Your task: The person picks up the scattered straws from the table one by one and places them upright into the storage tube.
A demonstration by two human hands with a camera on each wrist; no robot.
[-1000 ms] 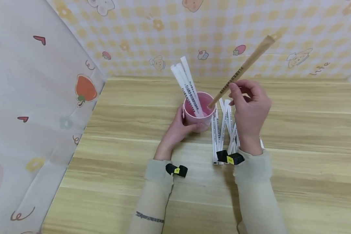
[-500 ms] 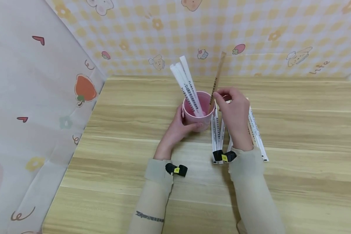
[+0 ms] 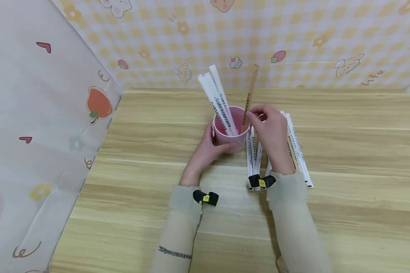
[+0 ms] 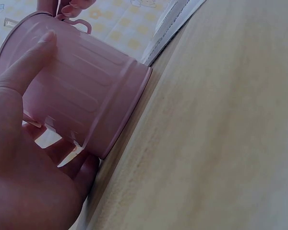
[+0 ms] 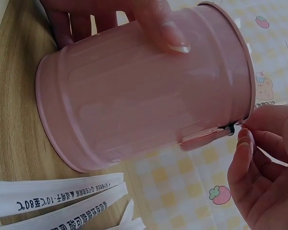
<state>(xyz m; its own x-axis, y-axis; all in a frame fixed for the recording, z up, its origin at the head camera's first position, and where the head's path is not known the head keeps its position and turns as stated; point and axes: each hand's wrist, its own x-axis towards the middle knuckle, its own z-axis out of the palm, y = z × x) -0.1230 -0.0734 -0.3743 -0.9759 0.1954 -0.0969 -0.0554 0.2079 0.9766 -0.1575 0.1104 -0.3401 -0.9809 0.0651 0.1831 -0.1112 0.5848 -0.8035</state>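
A pink bucket-like cup (image 3: 231,141) with small side handles stands upright on the table. My left hand (image 3: 210,148) is wrapped around its left side, the thumb lying across the front in the left wrist view. Several white paper-wrapped straws (image 3: 219,102) lean to the left inside the cup. A brown-wrapped straw (image 3: 250,93) stands almost upright in the cup's right side, its lower end hidden by the wall. My right hand (image 3: 271,131) pinches this brown straw at the cup's rim between thumb and fingers. In the right wrist view the right hand's fingertips (image 5: 245,139) meet near a cup handle.
More wrapped straws (image 3: 297,149) lie on the wooden table (image 3: 140,182), beneath and beside the right hand. Behind the table rises a yellow checked backdrop (image 3: 177,45), with a white patterned sheet (image 3: 61,113) at the left.
The brown straw swung from a rightward slant to nearly upright and sank slightly into the cup. My right hand moved left and down with it. The left hand kept holding the cup.
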